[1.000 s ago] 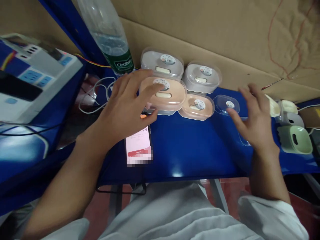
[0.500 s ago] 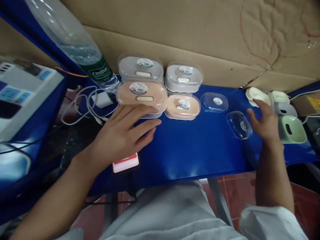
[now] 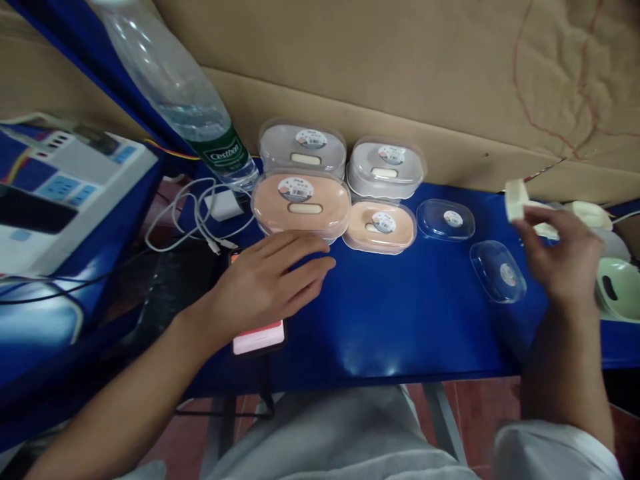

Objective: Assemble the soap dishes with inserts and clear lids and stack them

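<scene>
My left hand (image 3: 270,280) lies flat with fingers apart on the blue table (image 3: 400,327), over a phone (image 3: 257,337), just in front of a large peach soap box (image 3: 300,203). My right hand (image 3: 563,257) is raised at the right and grips a cream soap-box part (image 3: 516,199) between its fingers. Behind the large peach box stands a grey box (image 3: 303,147). A second grey box (image 3: 385,167) and a small peach box (image 3: 383,227) sit to their right. Two clear lids (image 3: 445,220) (image 3: 497,270) lie between the boxes and my right hand.
A water bottle (image 3: 185,100) leans at the back left over a white cable and charger (image 3: 223,203). A grey-blue device (image 3: 60,180) fills the left side. Green (image 3: 617,287) and cream (image 3: 593,215) box parts sit at the right edge. Cardboard (image 3: 400,67) backs the table.
My left hand drew back off the large peach box onto the table. My right hand reached right, took a cream part and lifted it.
</scene>
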A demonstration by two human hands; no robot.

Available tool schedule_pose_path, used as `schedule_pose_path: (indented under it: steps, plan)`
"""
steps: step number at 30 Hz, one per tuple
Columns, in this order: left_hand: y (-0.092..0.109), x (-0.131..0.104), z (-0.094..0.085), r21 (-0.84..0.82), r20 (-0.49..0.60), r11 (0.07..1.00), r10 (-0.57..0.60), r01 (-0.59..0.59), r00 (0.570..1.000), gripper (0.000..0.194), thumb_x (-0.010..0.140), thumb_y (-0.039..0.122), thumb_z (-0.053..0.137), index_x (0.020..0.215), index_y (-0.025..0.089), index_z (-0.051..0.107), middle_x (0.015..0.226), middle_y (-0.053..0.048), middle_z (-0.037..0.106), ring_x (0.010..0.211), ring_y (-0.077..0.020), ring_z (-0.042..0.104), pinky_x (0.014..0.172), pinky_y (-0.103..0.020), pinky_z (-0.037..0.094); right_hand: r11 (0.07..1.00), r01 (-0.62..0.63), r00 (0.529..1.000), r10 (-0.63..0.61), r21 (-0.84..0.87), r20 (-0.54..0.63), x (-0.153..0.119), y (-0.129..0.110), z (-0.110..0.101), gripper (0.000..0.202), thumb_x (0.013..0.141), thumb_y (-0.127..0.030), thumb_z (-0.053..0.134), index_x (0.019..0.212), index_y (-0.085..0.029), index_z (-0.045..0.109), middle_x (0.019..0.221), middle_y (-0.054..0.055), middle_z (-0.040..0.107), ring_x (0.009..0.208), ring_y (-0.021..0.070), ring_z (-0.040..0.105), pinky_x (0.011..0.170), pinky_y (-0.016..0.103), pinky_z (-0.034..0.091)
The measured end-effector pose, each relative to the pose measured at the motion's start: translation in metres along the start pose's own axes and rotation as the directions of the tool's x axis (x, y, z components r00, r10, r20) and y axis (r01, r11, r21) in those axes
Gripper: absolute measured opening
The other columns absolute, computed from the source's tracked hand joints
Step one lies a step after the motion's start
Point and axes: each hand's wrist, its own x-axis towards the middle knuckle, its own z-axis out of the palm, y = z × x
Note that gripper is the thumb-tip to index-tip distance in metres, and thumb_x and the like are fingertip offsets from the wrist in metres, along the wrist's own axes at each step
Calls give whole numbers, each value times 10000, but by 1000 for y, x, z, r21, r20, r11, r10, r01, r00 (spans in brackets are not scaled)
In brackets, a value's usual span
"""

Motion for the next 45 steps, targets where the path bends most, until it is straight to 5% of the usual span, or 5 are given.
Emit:
schedule_pose_path:
  steps: [9, 15, 26, 37, 45]
  plan:
    - [24, -9, 10, -213, 491, 968, -12, 134, 871, 527, 942, 261, 796, 1450, 303, 662, 1616, -137, 570, 1413, -370, 629, 1140, -547, 579, 676, 546, 640, -718, 495, 274, -92, -184, -19, 440, 1073, -215, 658, 1511, -216, 620, 1295, 58, 805, 1162, 231, 745, 1206, 543, 471]
    - [20, -12, 11, -148, 550, 972, -71, 180, 833, 406, 933, 357, 849, 1309, 260, 730, 1542, -141, 622, 1358, -366, 654, 1135, -553, 566, 997, 39, 997, -34, -64, 65, -34, -3, -38, 562, 1086, -644, 485, 1612, -450, 515, 1552, 26, 654, 1404, 433, 621, 1149, 707, 460]
    - [16, -5, 15, -54, 534, 978, -144, 204, 833, 404, 912, 447, 866, 1186, 192, 715, 1418, -161, 657, 1246, -383, 673, 1031, -528, 569, 952, -250, 951, 208, -174, -230, -137, 141, -40, 415, 903, -678, 664, 1300, -578, 732, 1269, 70, 767, 1212, 556, 689, 781, 771, 464]
    - [8, -13, 23, -215, 499, 922, -179, 321, 848, 633, 963, 394, 801, 1536, 271, 562, 1535, -102, 647, 1378, -342, 647, 1141, -475, 531, 977, 151, 982, -166, -152, -93, -100, -21, -26, 553, 938, -476, 772, 1467, -355, 666, 1245, 128, 774, 1175, 412, 744, 1069, 663, 527]
    - [4, -17, 29, -412, 433, 847, -143, 337, 890, 1097, 941, 326, 837, 1764, 356, 111, 1765, -125, 395, 1572, -326, 497, 1269, -474, 482, 650, 629, 566, -759, 427, 323, -65, -175, 6, 589, 1064, -150, 594, 1636, -261, 508, 1425, 102, 735, 1369, 269, 640, 1258, 561, 379]
